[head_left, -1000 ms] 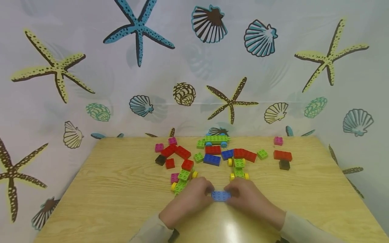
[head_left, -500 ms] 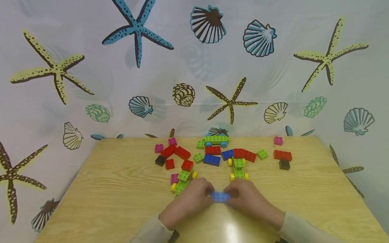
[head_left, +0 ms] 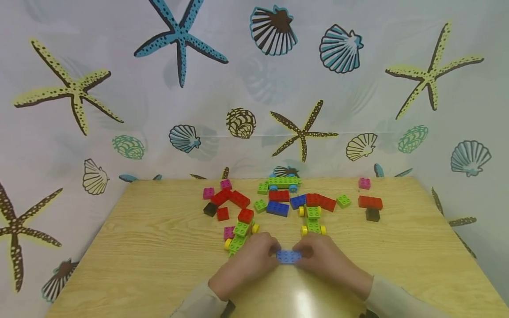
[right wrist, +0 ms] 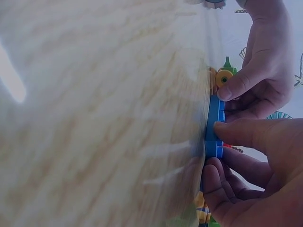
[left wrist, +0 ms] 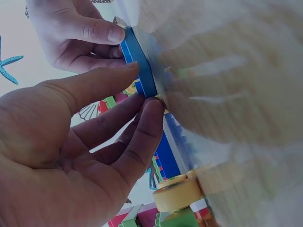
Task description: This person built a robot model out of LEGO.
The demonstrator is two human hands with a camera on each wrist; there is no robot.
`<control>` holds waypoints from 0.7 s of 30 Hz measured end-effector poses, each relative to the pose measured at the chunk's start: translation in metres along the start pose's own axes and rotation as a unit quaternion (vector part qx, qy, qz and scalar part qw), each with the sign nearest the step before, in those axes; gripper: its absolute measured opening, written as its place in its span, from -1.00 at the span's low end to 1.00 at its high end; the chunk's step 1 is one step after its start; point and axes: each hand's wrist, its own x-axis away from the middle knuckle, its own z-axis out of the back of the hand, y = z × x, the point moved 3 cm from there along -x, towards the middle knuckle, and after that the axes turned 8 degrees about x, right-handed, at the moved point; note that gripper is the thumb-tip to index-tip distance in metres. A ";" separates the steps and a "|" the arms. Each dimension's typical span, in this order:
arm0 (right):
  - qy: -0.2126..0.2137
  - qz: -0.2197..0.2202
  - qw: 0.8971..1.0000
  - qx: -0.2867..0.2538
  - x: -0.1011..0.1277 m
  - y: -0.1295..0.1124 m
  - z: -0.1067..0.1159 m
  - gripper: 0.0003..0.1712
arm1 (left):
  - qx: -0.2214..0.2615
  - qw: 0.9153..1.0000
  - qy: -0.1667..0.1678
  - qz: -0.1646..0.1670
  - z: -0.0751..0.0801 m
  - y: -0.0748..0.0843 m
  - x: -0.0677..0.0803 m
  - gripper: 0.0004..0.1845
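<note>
I had the brick [head_left: 289,256] between left grip [head_left: 260,255] and right grip [head_left: 319,255]; on the counter [head_left: 151,260] behind stood two wheeled assemblies [head_left: 313,213], most loose bricks [head_left: 277,209] farther back.

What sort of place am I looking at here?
Likely an indoor play or filming corner, though the wider surroundings aren't visible. A wood-grain table holds colourful toy bricks, and a pale, sheet-like backdrop printed with starfish and shells stands behind it.

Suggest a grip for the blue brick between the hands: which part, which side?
I'd pinch the blue brick across its long sides near each end: left hand from the left, right hand from the right. It runs lengthwise between them, studs up, side walls flat.
</note>
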 end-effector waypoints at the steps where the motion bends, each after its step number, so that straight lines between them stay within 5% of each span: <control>1: 0.000 0.000 1.000 0.001 0.000 0.000 0.000 -0.74 | 0.001 1.000 -0.001 0.001 0.000 0.000 0.000 -0.74; 10: 0.016 -0.042 0.999 -0.017 0.006 0.007 0.011 -0.64 | 0.009 1.000 -0.005 0.013 0.001 0.002 -0.001 -0.73; 21: 0.108 -0.086 0.990 0.014 0.020 0.039 0.081 -0.60 | -0.003 1.000 -0.007 0.012 0.001 0.004 -0.001 -0.70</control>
